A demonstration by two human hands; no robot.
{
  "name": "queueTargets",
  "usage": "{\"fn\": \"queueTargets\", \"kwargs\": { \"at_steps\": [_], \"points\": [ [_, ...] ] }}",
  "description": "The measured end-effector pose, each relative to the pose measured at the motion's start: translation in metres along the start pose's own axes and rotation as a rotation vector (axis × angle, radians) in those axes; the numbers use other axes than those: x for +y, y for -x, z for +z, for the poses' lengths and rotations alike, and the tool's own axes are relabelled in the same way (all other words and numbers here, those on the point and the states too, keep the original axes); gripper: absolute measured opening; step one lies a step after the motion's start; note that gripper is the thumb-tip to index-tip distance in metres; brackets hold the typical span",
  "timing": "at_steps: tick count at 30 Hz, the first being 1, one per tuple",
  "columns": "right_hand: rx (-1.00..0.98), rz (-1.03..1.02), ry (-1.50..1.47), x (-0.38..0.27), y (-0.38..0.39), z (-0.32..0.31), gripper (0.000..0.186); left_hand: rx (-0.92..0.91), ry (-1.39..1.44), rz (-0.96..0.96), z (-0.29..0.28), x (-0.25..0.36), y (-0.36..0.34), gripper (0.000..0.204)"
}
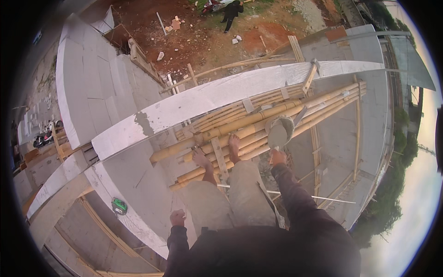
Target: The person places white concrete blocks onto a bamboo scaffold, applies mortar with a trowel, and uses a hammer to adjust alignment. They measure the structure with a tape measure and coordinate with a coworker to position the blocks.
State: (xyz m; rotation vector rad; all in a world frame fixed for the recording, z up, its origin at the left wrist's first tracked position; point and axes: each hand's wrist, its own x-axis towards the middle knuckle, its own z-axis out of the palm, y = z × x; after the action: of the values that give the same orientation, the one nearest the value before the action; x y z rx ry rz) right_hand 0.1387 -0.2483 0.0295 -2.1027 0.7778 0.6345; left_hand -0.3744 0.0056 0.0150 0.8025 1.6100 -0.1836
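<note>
Right hand (277, 158) grasps bucket (280, 130) of mortar above bamboo scaffold (258, 121); left hand (177, 217) clenched on wall (138, 184) edge.

An outdoor building site, seen from high up. Grey block walls (97, 87) rise on the left, bamboo scaffolding (258, 122) spans the middle, and bare red earth (207, 32) with rubble lies far below.
</note>
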Motion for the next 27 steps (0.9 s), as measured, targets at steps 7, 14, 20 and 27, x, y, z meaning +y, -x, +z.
{"fn": "queueTargets", "kwargs": {
  "at_steps": [7,14,20,27],
  "points": [
    [0.002,-0.348,1.283,0.106,-0.247,-0.052,0.022,-0.058,-0.487,0.024,0.033,0.002,0.031,0.025],
    [-0.144,-0.461,1.992,0.122,-0.332,-0.040,0.032,0.076,-0.649,0.274,0.029,0.059,0.045,0.018],
    [-0.346,-0.799,1.270,0.112,-0.184,0.091,0.018,0.609,-0.525,0.571,-0.005,0.192,0.038,0.015],
    [-1.124,-0.892,0.413,-0.063,0.184,0.287,0.023,0.979,-0.543,0.778,-0.115,0.293,-0.031,0.028]
  ]
}}
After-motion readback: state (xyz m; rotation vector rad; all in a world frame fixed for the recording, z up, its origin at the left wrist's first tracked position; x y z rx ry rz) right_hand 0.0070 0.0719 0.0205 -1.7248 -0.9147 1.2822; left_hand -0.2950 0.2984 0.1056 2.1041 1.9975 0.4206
